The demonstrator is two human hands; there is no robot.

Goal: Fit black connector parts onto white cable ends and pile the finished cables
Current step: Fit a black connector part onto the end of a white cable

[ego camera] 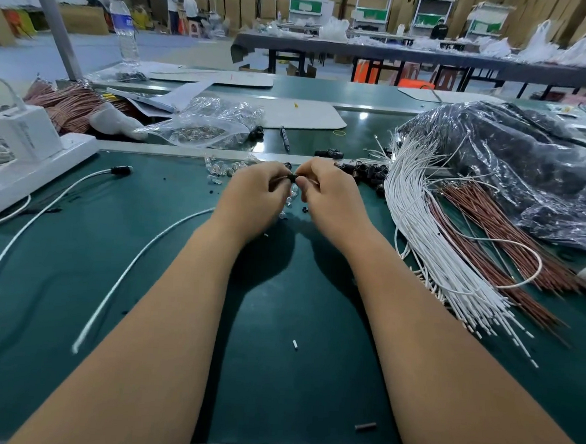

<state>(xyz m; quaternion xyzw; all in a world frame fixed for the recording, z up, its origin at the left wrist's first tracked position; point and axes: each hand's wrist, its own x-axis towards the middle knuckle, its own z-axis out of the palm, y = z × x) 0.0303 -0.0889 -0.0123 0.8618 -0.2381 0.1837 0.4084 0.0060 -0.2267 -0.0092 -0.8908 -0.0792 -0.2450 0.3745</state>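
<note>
Down near the table's front edge [271, 436], just scraps: a short brown sleeve offcut [365, 426] and a white chip [294, 344]. Moving up, a white cable [134, 267] trails across the green mat toward the left hand [252, 195]. Both hands meet over mid-table: the left hand's fingers are curled in, pinching one side of a small black connector part [291, 177], and the right hand [327, 196] pinches the other. Whether the cable end is already seated is hidden behind the fingers, probably mid-fit. That part looks tiny, light and rigid, so fingertip grip close to the joint suits; the cable looks limp and would buckle if held far back. Right of them, loose black connector parts [366, 175] lie beside the fanned bundle of white cables [430, 251]. Left, one finished cable [45, 203] lies alone.
</note>
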